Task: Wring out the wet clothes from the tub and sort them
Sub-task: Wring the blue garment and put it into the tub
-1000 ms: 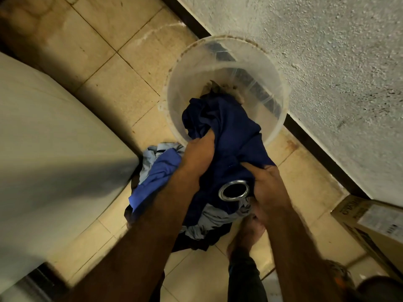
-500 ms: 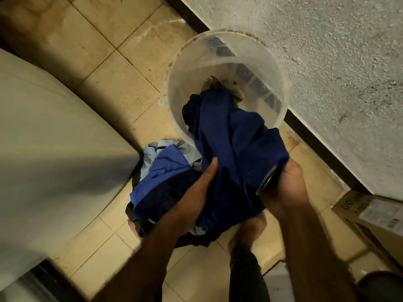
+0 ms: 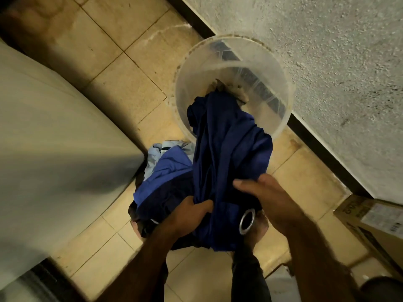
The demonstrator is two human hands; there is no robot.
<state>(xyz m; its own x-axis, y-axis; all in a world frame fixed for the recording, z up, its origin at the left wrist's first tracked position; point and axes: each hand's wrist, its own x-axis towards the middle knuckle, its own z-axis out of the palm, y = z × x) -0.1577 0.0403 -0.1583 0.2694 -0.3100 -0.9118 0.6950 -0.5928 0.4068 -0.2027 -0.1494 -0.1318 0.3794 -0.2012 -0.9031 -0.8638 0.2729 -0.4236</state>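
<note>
a: how do the hands sit?

b: both forearms reach in from the bottom edge. the left hand has its fingers curled, its grip bunched round the near end of the dark blue cloth. the right hand lies across the cloth from the right, fingers pointing left, its grip closed on that same end, just above a metal ring set in the fabric.

a: which way does the cloth run?

b: its long axis goes from the hands away toward the wall. the far end lies over the rim and inside the clear tub, which stands on the tiled floor. a pile of blue clothes lies just left of the cloth.

a: any writing?

b: a cardboard box at the right edge carries a white label with a barcode and dark printed letters, too blurred to read.
</note>
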